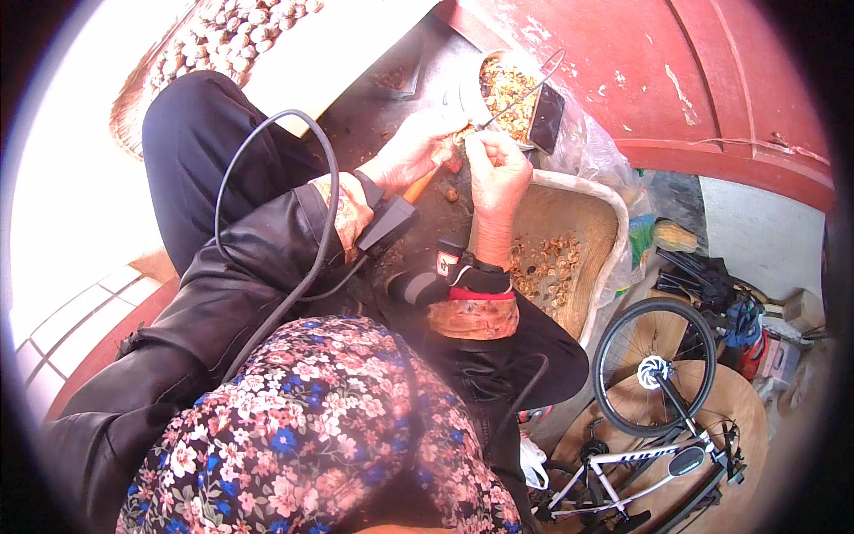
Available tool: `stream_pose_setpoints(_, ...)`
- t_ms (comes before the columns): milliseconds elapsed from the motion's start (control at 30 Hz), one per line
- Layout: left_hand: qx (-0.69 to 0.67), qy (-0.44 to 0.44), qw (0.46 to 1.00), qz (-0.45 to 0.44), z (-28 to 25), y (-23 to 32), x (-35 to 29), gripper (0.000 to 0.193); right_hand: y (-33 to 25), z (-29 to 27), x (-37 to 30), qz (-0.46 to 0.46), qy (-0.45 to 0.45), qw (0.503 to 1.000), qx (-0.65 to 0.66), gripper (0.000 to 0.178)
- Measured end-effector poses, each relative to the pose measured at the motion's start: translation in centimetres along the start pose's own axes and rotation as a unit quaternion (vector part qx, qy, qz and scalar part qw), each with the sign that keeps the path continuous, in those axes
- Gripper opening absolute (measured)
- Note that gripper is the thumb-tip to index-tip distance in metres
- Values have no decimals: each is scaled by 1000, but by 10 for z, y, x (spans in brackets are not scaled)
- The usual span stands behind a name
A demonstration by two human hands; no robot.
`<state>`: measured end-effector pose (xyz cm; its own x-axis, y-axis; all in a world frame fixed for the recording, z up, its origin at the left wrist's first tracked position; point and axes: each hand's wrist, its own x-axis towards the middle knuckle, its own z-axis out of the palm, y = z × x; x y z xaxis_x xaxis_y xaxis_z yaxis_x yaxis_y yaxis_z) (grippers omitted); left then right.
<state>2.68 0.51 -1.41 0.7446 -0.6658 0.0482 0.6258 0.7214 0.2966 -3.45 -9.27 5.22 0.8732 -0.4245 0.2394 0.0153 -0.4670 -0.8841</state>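
Note:
My left hand is closed on a piece of cracked walnut, held in front of me. Beside it my right hand is pinched round a thin wire pick, whose looped end sticks out over the bowl. The two hands nearly touch at the walnut. An orange handle shows just under my left hand; I cannot tell what tool it belongs to. Past my hands stands a pale bowl with walnut kernels in it. A loose walnut lies below the hands.
A dark phone leans at the bowl's right side. Right of my forearm is a worn tray with shell pieces. Whole walnuts lie in a basket at far left. A bicycle lies at right. A cable loops over my left arm.

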Motion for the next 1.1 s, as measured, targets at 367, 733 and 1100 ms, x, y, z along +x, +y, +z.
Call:
stream_pose_setpoints(367, -192, -33, 979, -63, -22, -8, 6, 20, 32, 5, 12, 9, 69, 979, 193, 4)
stream_pose_setpoints(733, -137, 78, 984, -78, -8, -7, 3, 20, 124, -61, 123, 23, 149, 962, -228, 19)
stream_pose_setpoints(1100, -160, 2, 985, -69, -23, -15, 8, 24, 28, -6, 33, 149, -189, 957, 165, 15)
